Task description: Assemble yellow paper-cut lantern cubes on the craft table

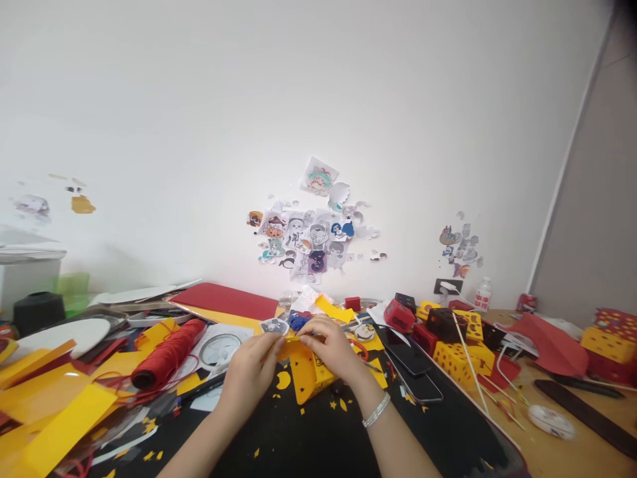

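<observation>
Between my two hands is a folded yellow paper box (304,380) with small cut-out shapes in its sides, held over the black mat (279,438). My left hand (256,365) pinches its upper left edge between thumb and fingers. On the other side my right hand (332,345), with a bracelet at the wrist, closes its fingers on the top edge. My fingers cover part of the upper rim. Small yellow paper scraps (340,403) lie on the mat below, and a yellow round cut-out (283,380) is near my left fingers.
A red thread spool (169,355) and yellow paper sheets (74,425) crowd the left. Two phones (418,382) lie right of my hands. Finished-looking yellow boxes (455,362), thin sticks (470,362) and a computer mouse (551,421) are farther right. A white wall (199,166) stands behind.
</observation>
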The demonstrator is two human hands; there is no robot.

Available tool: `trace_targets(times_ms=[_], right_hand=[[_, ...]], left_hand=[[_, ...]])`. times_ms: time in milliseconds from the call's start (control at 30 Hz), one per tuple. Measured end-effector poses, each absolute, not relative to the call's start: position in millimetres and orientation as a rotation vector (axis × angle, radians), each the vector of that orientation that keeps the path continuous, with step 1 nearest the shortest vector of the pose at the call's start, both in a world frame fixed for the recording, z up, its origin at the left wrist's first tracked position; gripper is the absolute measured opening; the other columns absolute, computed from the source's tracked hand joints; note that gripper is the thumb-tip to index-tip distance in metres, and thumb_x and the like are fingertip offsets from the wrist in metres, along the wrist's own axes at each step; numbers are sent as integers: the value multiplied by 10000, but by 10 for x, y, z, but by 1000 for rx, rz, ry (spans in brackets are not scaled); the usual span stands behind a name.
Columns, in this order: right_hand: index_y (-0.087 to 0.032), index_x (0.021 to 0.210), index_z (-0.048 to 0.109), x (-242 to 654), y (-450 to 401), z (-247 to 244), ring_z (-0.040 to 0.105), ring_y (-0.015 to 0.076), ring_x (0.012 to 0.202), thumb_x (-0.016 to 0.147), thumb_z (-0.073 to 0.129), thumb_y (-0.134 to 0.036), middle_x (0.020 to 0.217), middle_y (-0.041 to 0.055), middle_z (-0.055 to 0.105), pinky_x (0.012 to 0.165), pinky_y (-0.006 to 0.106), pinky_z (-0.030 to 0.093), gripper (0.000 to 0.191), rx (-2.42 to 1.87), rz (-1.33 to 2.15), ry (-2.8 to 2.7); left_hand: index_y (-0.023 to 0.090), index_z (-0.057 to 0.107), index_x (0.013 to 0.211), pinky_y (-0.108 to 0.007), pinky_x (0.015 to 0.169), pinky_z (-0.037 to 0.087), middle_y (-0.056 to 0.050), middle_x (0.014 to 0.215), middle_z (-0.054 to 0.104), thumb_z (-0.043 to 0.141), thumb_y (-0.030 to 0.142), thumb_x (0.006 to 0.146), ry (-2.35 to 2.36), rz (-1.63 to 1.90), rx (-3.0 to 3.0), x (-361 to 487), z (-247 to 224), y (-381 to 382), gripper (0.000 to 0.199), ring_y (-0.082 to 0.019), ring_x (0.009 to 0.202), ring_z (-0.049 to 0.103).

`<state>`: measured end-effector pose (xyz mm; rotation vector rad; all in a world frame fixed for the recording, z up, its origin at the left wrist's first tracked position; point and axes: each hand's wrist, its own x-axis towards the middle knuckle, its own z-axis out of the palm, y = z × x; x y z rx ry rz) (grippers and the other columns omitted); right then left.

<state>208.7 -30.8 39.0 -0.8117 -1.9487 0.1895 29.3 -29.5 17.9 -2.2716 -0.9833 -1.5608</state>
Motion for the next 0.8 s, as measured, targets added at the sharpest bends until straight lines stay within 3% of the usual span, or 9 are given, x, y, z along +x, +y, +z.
trace_targets(times_ms=[333, 567, 667, 800], right_hand=[[-203, 751, 670, 2096, -299, 378, 549, 147, 763, 807, 610, -139, 753, 6, 649, 750, 277, 426, 104, -834, 91, -1959], [-233, 782, 705, 2155, -282, 389, 553, 167, 811, 810, 606, -176, 793, 16, 664, 767, 305, 431, 118, -908, 139, -2038], [-212, 767, 698, 2142, -255, 372, 578, 179, 807, 801, 604, -207, 793, 32, 666, 768, 316, 445, 100, -907, 212, -1829], [-181, 838, 681, 2104, -200, 333, 627, 203, 831, 799, 583, -337, 851, 58, 690, 763, 324, 482, 188, -858, 564, -1519]], left_hand=[[195, 607, 785, -265, 599, 477, -40, 695, 681, 386, 352, 898, -972, -1564, -2265, 286, 196, -279, 294, -178, 644, 623], [211, 619, 713, -335, 757, 463, -13, 625, 650, 347, 360, 903, -960, -1445, -2318, 239, 283, -285, 364, -163, 601, 574], [214, 637, 787, -317, 686, 488, -44, 729, 692, 383, 459, 867, -1106, -1577, -2329, 216, 288, -279, 362, -202, 696, 619], [210, 618, 968, -305, 678, 516, -51, 858, 720, 450, 490, 809, -1380, -1805, -2405, 184, 282, -243, 363, -220, 789, 662]])
